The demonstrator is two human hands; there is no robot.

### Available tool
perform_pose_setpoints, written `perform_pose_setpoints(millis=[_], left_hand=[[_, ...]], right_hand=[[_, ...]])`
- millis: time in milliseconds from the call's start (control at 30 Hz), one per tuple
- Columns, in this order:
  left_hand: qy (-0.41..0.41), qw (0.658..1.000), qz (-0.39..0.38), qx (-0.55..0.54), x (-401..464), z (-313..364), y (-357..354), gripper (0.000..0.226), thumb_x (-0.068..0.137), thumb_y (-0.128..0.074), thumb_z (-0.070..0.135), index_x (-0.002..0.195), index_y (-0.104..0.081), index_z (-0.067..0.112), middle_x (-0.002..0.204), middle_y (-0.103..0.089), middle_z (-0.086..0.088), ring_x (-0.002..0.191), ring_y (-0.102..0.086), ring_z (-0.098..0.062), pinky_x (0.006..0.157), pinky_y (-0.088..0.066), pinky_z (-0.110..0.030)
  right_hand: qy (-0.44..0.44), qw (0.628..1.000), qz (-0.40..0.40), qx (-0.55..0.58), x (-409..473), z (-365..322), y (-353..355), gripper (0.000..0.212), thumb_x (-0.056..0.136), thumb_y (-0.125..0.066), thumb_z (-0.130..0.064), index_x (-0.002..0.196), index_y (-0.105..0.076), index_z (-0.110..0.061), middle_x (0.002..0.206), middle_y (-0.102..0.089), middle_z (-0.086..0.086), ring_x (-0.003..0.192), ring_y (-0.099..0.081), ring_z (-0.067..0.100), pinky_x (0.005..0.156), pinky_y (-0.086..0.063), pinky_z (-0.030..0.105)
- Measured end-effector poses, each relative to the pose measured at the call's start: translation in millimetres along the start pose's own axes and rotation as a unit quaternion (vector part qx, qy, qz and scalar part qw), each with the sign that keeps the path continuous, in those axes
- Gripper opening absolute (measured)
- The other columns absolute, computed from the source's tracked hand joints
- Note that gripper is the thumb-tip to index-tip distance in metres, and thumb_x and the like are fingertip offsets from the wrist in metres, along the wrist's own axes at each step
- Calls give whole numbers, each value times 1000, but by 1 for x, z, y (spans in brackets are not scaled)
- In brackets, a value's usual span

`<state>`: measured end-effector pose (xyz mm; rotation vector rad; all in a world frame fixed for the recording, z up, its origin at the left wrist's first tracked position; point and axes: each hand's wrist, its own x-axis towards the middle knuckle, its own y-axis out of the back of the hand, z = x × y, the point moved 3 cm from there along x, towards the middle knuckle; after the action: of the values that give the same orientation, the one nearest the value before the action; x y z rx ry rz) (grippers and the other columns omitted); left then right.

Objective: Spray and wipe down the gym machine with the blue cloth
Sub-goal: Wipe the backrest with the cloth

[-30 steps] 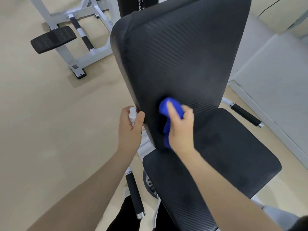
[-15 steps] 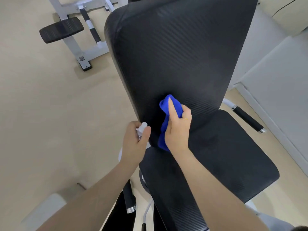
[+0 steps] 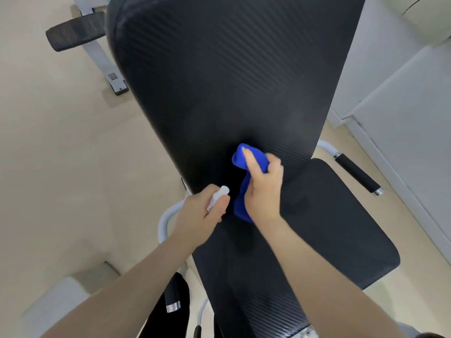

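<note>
The gym machine has a tall black ribbed backrest pad (image 3: 231,76) and a black seat pad (image 3: 329,235) below it. My right hand (image 3: 264,191) presses a bunched blue cloth (image 3: 241,176) against the lower part of the backrest, near where it meets the seat. My left hand (image 3: 200,215) is closed around a small white spray bottle (image 3: 218,197), whose nozzle sticks out above my thumb, just left of the cloth at the backrest's left edge.
A black-gripped handle (image 3: 356,175) juts out right of the seat, another handle (image 3: 172,298) hangs below my left forearm. A second machine's black pad (image 3: 73,32) on a white frame stands far left on the beige floor. White walls or panels (image 3: 402,132) rise on the right.
The view has shifted so the backrest fills more of the frame. My left hand with the bottle moved right, closer to the cloth. My right hand stays low on the backrest.
</note>
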<state>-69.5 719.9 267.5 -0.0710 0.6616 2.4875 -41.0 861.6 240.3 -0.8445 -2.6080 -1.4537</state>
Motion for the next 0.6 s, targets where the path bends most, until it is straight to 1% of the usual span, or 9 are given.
perform_pose_setpoints(millis=[67,133,200,267,333,367,433,500,600], left_hand=[[3,1000,8,-1,7,6,-5,62,83,-36,56,76,-47,-4,62,-56,-14,49,-49,-11,50,-41,-21],[7,1000,11,8,13,8,-10,60,82,-36,56,77,-46,-4,66,-55,-19,60,-54,-27,59,-45,-35],[13,999,13,27,19,13,-16,56,80,-35,54,78,-44,-1,69,-55,-19,67,-55,-34,64,-47,-44],[15,999,16,31,22,18,-22,52,78,-35,51,77,-41,0,70,-54,-19,68,-54,-35,65,-47,-47],[16,999,14,30,24,24,-27,50,78,-36,50,74,-38,0,69,-52,-21,67,-53,-37,64,-45,-48],[18,999,12,27,25,27,-30,50,78,-36,49,73,-36,0,70,-51,-22,66,-52,-37,63,-44,-47],[37,999,4,1,25,32,-37,54,76,-40,51,71,-35,-3,70,-49,-25,62,-49,-34,58,-42,-39],[68,997,-11,-37,27,38,-48,63,74,-45,56,68,-38,-6,67,-45,-26,59,-44,-23,55,-39,-28],[88,994,-57,6,39,48,-81,76,72,-44,67,64,-44,-8,58,-41,-16,56,-41,-17,57,-36,-30]], right_hand=[[66,997,31,-37,32,19,17,72,65,-39,10,122,-43,-34,118,-42,14,81,-52,37,74,-47,42],[131,985,53,-98,51,34,32,74,66,-49,10,124,-43,-35,117,-40,13,84,-51,35,74,-45,41],[101,983,105,-110,74,53,55,75,71,-55,11,129,-40,-35,119,-48,21,91,-50,38,79,-46,43],[-3,991,110,-71,97,67,68,73,78,-52,6,135,-38,-36,124,-47,25,105,-42,36,89,-43,45],[-120,990,70,18,96,66,58,65,83,-45,-7,139,-35,-38,137,-35,21,121,-36,34,99,-35,41],[-142,988,53,36,84,65,47,66,83,-42,-10,141,-31,-39,141,-31,18,124,-34,33,101,-33,39],[-134,991,4,20,47,63,26,73,81,-44,1,144,-28,-34,140,-30,19,121,-35,35,99,-34,37],[-123,991,-56,5,19,77,19,81,78,-45,12,146,-27,-28,135,-34,19,113,-40,34,98,-39,39],[-72,993,-88,-22,22,104,37,77,77,-47,12,142,-37,-28,126,-42,21,102,-44,37,88,-44,49]])
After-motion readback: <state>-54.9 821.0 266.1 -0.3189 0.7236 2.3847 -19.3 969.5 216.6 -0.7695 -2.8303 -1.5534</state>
